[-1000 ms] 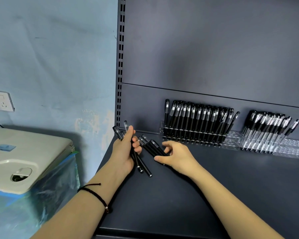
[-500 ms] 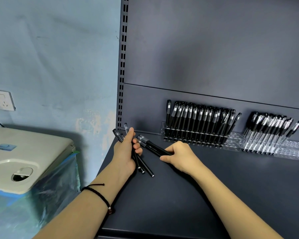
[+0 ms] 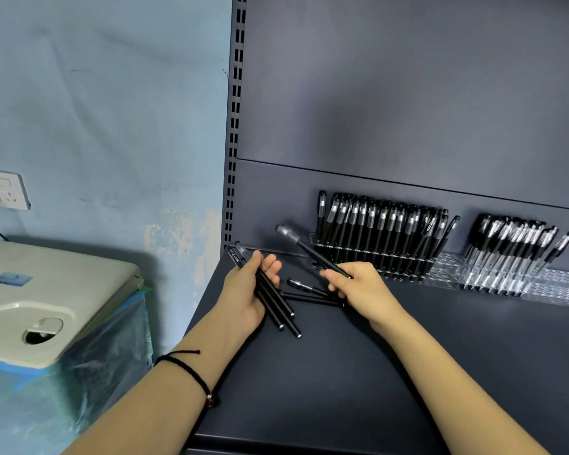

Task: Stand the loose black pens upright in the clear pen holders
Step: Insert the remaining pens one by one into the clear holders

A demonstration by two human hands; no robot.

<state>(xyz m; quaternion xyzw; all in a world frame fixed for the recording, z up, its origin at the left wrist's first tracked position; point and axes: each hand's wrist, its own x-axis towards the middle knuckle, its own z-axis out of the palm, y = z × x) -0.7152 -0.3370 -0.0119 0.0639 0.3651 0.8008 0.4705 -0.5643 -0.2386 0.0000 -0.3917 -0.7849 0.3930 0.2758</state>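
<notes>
Dark shelf (image 3: pixel 342 389) has the clear pen holders (image 3: pixel 447 270) along the back, mostly stuffed with upright pens. Up front the left hand (image 3: pixel 243 290) has its grip round a bundle of black pens (image 3: pixel 278 310). The right hand (image 3: pixel 358 287) pinches a single pen (image 3: pixel 309 251) tilted up off the shelf, and a couple of loose pens (image 3: pixel 304 285) lie between the hands.

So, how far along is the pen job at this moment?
Done: two groups of standing pens fill much of the holders. In hand: the right hand pinches one pen, lifted off the shelf; the left hand holds a bundle. Left: at least two loose pens lie on the shelf between the hands, and the holders have free slots at the right.
</notes>
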